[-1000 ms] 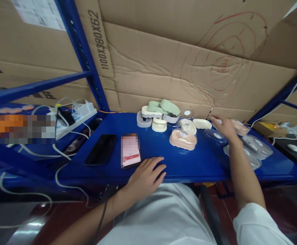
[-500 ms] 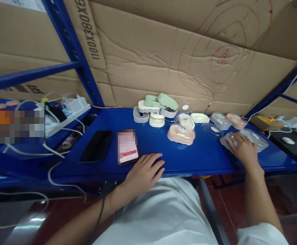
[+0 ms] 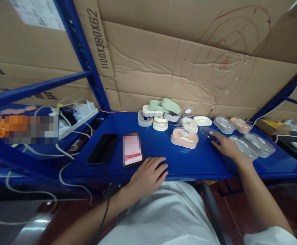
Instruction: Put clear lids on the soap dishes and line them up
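My left hand (image 3: 151,173) rests at the blue table's front edge, fingers spread, holding nothing, near a lit phone (image 3: 132,149). Over on the right my right hand (image 3: 222,144) reaches to a clear oval lid (image 3: 206,132), its fingertips at the lid's right side; whether they grip it I cannot tell. A pink case (image 3: 184,137) with a clear cover lies between the hands. Two grey covered cases (image 3: 259,144) are beside my right wrist. Farther back stand a grey case (image 3: 223,124), a pink one (image 3: 241,125) and a cream tray (image 3: 202,120).
A pile of green (image 3: 171,105), cream and grey case parts stands at the back middle. A black phone (image 3: 102,148) lies at the left. Blue shelf posts (image 3: 87,58) and a power strip (image 3: 78,117) are beyond it. Cardboard (image 3: 151,58) forms the back wall.
My right hand has moved left and back, from the grey covered case to the clear lid. My left hand stays at the table edge. The view has shifted slightly.
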A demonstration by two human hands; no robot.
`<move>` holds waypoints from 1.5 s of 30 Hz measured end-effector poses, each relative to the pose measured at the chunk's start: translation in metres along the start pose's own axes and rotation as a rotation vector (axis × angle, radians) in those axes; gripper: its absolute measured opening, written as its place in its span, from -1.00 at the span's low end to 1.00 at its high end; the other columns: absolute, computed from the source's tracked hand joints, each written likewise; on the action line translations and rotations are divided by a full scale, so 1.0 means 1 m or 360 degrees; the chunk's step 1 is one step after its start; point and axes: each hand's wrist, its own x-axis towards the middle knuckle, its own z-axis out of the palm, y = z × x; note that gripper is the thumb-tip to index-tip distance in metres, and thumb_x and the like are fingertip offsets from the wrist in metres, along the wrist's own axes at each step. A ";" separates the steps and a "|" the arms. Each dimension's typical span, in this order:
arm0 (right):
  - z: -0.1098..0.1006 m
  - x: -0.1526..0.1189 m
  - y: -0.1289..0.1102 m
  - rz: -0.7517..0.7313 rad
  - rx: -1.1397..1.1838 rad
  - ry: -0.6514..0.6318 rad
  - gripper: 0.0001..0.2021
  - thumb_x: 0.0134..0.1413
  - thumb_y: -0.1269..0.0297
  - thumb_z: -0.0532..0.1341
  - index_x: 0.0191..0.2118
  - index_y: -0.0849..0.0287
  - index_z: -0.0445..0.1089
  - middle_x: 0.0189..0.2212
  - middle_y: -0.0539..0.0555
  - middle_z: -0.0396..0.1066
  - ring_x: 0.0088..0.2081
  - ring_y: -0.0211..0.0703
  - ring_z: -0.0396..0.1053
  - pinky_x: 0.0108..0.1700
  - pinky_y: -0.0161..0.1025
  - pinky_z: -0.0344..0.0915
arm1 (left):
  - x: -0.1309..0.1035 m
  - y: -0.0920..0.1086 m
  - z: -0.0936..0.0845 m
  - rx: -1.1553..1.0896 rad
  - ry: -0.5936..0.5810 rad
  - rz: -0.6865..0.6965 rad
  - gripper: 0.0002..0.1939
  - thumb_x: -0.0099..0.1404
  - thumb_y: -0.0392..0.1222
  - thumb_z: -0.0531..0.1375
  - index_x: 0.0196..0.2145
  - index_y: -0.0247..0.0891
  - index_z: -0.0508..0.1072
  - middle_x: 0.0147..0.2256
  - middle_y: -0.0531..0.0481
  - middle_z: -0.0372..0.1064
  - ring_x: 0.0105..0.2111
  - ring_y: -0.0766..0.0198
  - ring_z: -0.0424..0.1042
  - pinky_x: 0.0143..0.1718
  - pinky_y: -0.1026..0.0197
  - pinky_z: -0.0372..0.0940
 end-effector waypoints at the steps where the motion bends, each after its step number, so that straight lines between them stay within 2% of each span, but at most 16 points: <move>1: -0.002 0.000 0.000 -0.0019 0.0044 -0.0009 -0.54 0.35 0.13 0.10 0.26 0.08 0.42 0.24 0.20 0.49 0.24 0.19 0.49 0.31 0.17 0.41 | 0.000 0.000 0.000 -0.0005 0.0003 0.0005 -0.80 0.55 -0.21 0.17 0.02 -0.26 0.55 0.08 -0.19 0.53 0.02 0.02 0.54 0.04 -0.05 0.44; 4: -0.011 0.005 -0.006 -0.0063 0.0164 -0.0083 -0.61 0.33 0.19 0.08 0.16 0.06 0.48 0.18 0.17 0.54 0.20 0.18 0.52 0.30 0.16 0.42 | 0.001 0.000 -0.001 -0.0023 0.0008 0.0007 -0.80 0.55 -0.22 0.17 0.02 -0.26 0.55 0.07 -0.19 0.54 0.03 0.02 0.54 0.03 -0.05 0.44; 8: -0.020 0.029 -0.022 -0.0138 0.0255 -0.0194 -0.68 0.34 0.16 0.10 0.03 0.03 0.54 0.05 0.12 0.62 0.09 0.16 0.58 0.22 0.12 0.47 | 0.002 0.001 -0.002 -0.0030 0.0025 0.0029 -0.81 0.55 -0.23 0.17 0.00 -0.28 0.56 0.05 -0.19 0.54 0.03 0.02 0.54 0.03 -0.04 0.43; 10: -0.021 0.047 -0.032 -0.0169 0.0233 -0.0166 -0.66 0.35 0.15 0.11 0.08 0.03 0.55 0.07 0.14 0.61 0.09 0.17 0.58 0.22 0.13 0.47 | 0.003 0.001 -0.002 -0.0025 0.0030 0.0043 -0.81 0.55 -0.23 0.17 0.00 -0.28 0.55 0.04 -0.19 0.54 0.03 0.03 0.54 0.03 -0.03 0.42; 14: -0.011 0.087 -0.053 -0.0293 0.0201 -0.0090 -0.51 0.27 0.17 0.25 0.29 0.07 0.45 0.28 0.19 0.46 0.29 0.23 0.44 0.35 0.18 0.35 | 0.002 0.001 -0.001 -0.0012 0.0032 0.0041 -0.81 0.55 -0.23 0.16 0.00 -0.27 0.55 0.04 -0.17 0.55 0.02 0.03 0.54 0.03 -0.03 0.41; 18: 0.006 0.112 -0.068 -0.0331 0.0205 -0.0095 -0.47 0.23 0.12 0.34 0.30 0.03 0.46 0.27 0.17 0.48 0.28 0.22 0.45 0.32 0.14 0.38 | 0.000 -0.001 0.001 -0.0039 0.0026 0.0029 -0.80 0.56 -0.21 0.16 0.01 -0.27 0.55 0.05 -0.15 0.54 0.01 0.04 0.53 0.05 -0.03 0.40; 21: 0.013 0.112 -0.069 -0.0261 0.0185 -0.0018 -0.57 0.32 0.09 0.27 0.23 0.05 0.52 0.23 0.19 0.52 0.22 0.22 0.49 0.25 0.12 0.43 | 0.000 -0.002 0.001 -0.0048 0.0023 0.0040 -0.81 0.56 -0.21 0.17 0.00 -0.27 0.56 0.02 -0.15 0.55 -0.01 0.04 0.53 0.04 -0.02 0.40; 25: 0.014 0.102 -0.063 -0.0145 0.0164 0.0083 -0.65 0.42 0.13 0.14 0.02 0.16 0.61 0.05 0.25 0.61 0.04 0.15 0.57 0.14 0.05 0.47 | 0.001 -0.002 0.002 -0.0040 0.0026 0.0050 -0.80 0.56 -0.21 0.16 0.00 -0.26 0.57 0.02 -0.16 0.56 -0.02 0.05 0.54 0.05 -0.03 0.39; 28: 0.015 0.099 -0.061 -0.0212 0.0211 0.0004 -0.74 0.35 0.16 0.22 -0.08 0.12 0.64 -0.06 0.17 0.65 -0.03 0.06 0.59 0.09 -0.07 0.47 | 0.002 -0.002 0.002 -0.0022 0.0006 0.0062 -0.80 0.56 -0.22 0.15 -0.01 -0.26 0.57 0.02 -0.16 0.56 -0.01 0.04 0.54 0.03 -0.04 0.39; 30: 0.016 0.099 -0.062 -0.0278 0.0267 -0.0049 -0.76 0.31 0.21 0.26 -0.05 0.10 0.65 -0.05 0.15 0.66 -0.01 0.04 0.59 0.11 -0.08 0.45 | 0.002 -0.002 0.001 -0.0025 -0.0003 0.0062 -0.80 0.56 -0.21 0.16 -0.01 -0.26 0.57 0.02 -0.16 0.56 -0.01 0.03 0.54 0.03 -0.04 0.39; 32: 0.019 0.099 -0.064 -0.0303 0.0322 -0.0052 -0.73 0.26 0.25 0.28 0.00 0.12 0.64 -0.02 0.19 0.65 0.01 0.07 0.57 0.15 -0.03 0.43 | 0.001 -0.002 0.001 -0.0032 -0.0008 0.0054 -0.80 0.56 -0.21 0.17 -0.01 -0.27 0.57 0.03 -0.16 0.56 -0.02 0.04 0.54 0.03 -0.03 0.40; 35: 0.021 0.100 -0.067 -0.0290 0.0419 -0.0009 -0.77 0.20 0.25 0.31 -0.09 0.14 0.66 -0.07 0.23 0.65 0.00 0.14 0.56 0.17 0.06 0.40 | 0.001 -0.001 0.000 -0.0031 -0.0011 0.0043 -0.80 0.55 -0.20 0.18 0.00 -0.27 0.58 0.03 -0.16 0.56 -0.01 0.04 0.55 0.05 -0.03 0.40; 38: 0.019 0.101 -0.067 -0.0237 0.0558 0.0097 -0.76 0.25 0.10 0.30 -0.17 0.11 0.65 -0.09 0.22 0.65 0.00 0.15 0.55 0.19 0.12 0.39 | 0.001 -0.001 -0.001 -0.0026 -0.0017 0.0037 -0.80 0.55 -0.20 0.17 0.00 -0.26 0.58 0.04 -0.16 0.56 -0.01 0.04 0.55 0.07 -0.03 0.40; 41: 0.013 0.104 -0.066 -0.0147 0.0725 0.0227 -0.60 0.31 -0.13 0.22 -0.12 0.10 0.60 -0.05 0.20 0.62 0.01 0.12 0.55 0.15 0.11 0.44 | 0.001 -0.001 -0.001 -0.0024 -0.0023 0.0042 -0.80 0.55 -0.20 0.17 0.00 -0.26 0.57 0.04 -0.16 0.56 -0.02 0.04 0.55 0.06 -0.03 0.42; 45: -0.010 0.098 -0.081 -0.0102 0.0912 0.0274 -0.46 0.32 -0.32 0.16 -0.07 0.08 0.54 -0.08 0.13 0.63 -0.06 0.03 0.57 0.05 0.01 0.50 | 0.000 -0.001 0.000 -0.0019 -0.0022 0.0062 -0.79 0.56 -0.20 0.16 0.03 -0.25 0.55 0.06 -0.17 0.54 0.01 0.02 0.56 0.04 -0.05 0.45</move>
